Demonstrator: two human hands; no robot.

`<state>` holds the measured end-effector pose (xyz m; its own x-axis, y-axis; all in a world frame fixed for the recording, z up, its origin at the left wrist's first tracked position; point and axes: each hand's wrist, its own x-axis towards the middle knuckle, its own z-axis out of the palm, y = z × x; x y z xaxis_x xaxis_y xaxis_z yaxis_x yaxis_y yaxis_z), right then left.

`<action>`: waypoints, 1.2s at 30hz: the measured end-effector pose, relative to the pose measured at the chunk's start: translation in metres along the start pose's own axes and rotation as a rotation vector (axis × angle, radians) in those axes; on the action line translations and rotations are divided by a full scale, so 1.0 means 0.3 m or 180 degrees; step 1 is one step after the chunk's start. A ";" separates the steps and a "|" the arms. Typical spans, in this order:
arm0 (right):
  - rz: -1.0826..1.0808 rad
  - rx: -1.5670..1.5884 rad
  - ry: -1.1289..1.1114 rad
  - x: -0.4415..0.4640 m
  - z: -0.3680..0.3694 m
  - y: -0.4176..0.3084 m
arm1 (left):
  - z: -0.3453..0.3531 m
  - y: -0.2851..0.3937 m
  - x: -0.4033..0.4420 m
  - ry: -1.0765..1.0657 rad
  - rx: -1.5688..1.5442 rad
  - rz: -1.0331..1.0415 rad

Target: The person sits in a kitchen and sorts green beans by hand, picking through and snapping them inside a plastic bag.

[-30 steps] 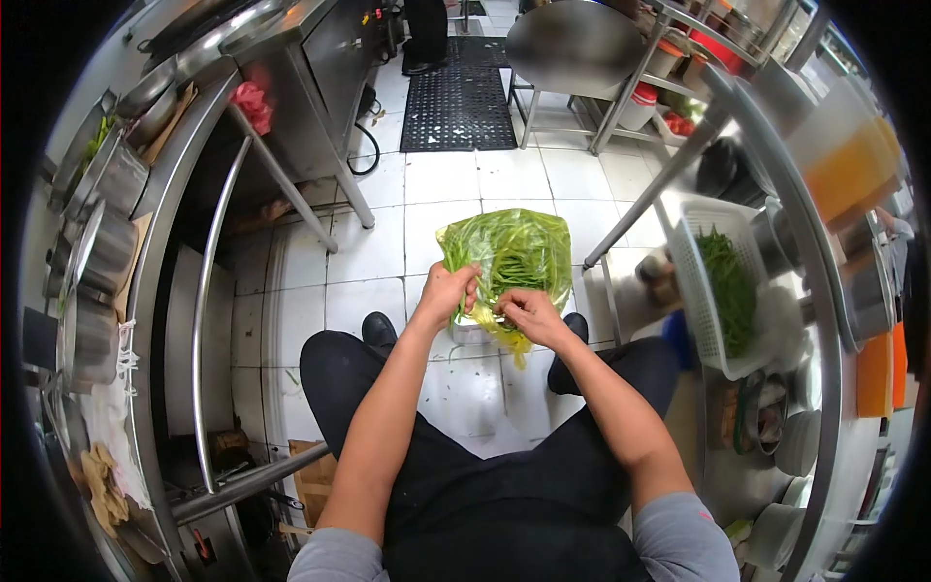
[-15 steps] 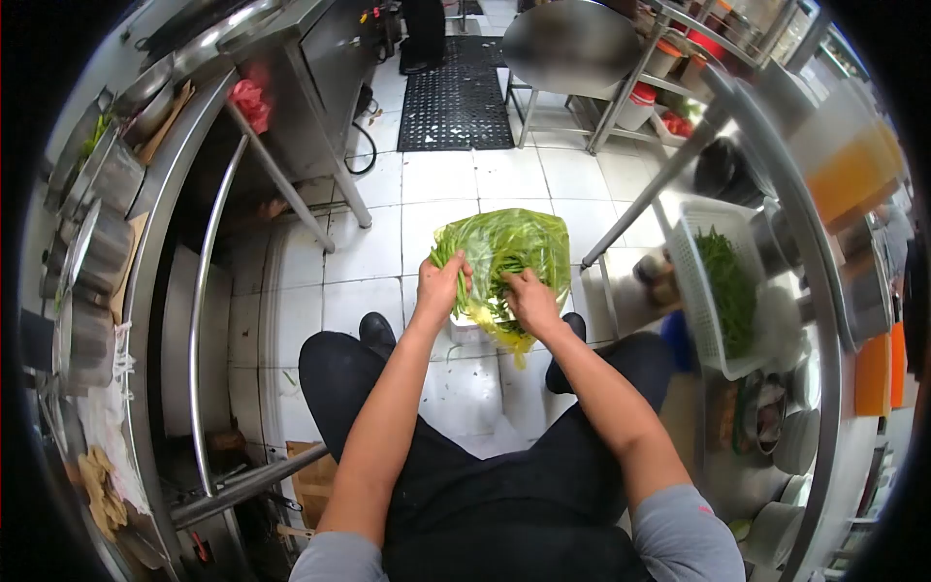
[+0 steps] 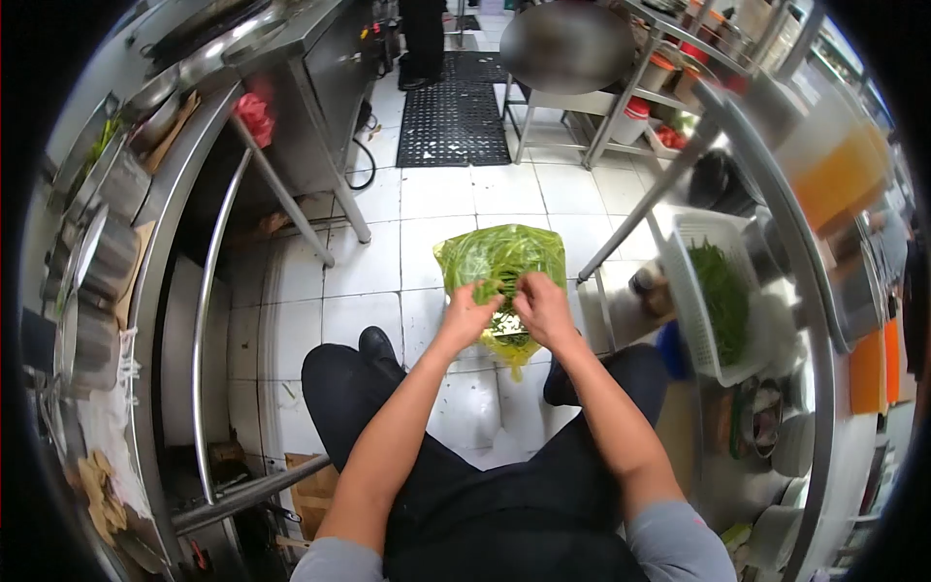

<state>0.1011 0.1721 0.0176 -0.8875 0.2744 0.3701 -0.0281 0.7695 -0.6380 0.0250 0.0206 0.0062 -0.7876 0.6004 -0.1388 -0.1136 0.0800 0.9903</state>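
Note:
A yellow-green plastic bag (image 3: 504,242) lies open between my knees, with leafy green stalks (image 3: 510,281) inside its mouth. My left hand (image 3: 469,316) is at the near left of the opening, its fingers closed on some green stalks. Close beside it, my right hand (image 3: 545,308) has its fingers curled together at the right of the opening; what they pinch is too small to make out. White bits show below the hands, and a twisted yellow end of the bag hangs toward me.
On the right, a white basket (image 3: 685,291) of long greens stands on a steel shelf. A steel counter (image 3: 175,184) with pans and a lower rail (image 3: 215,310) run along my left. Ahead lie a black rubber mat (image 3: 454,116) and a person's dark legs (image 3: 422,44).
My left hand has moved right and toward me, close to my right hand. The long bunch of stalks it held upright at the bag's left side no longer shows there.

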 end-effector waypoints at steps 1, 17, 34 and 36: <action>-0.0036 0.0020 -0.0039 0.001 -0.031 -0.025 | 0.009 -0.035 0.010 0.0056 -0.0010 -0.0003; 0.0779 0.0214 -0.0238 0.019 0.000 0.020 | -0.025 0.009 0.009 -0.0406 0.1163 0.0039; 0.1457 0.2592 -0.1637 -0.055 0.104 0.047 | -0.077 0.037 0.003 0.0159 -0.1206 -0.0389; 0.1379 0.2631 -0.1346 -0.055 0.110 0.051 | -0.079 0.026 0.010 0.0056 -0.0949 -0.0246</action>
<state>0.1002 0.1603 -0.0204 -0.9818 0.0853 -0.1694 0.1674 -0.0296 -0.9854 0.0075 0.0043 0.0134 -0.7797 0.5875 -0.2164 -0.3443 -0.1137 0.9319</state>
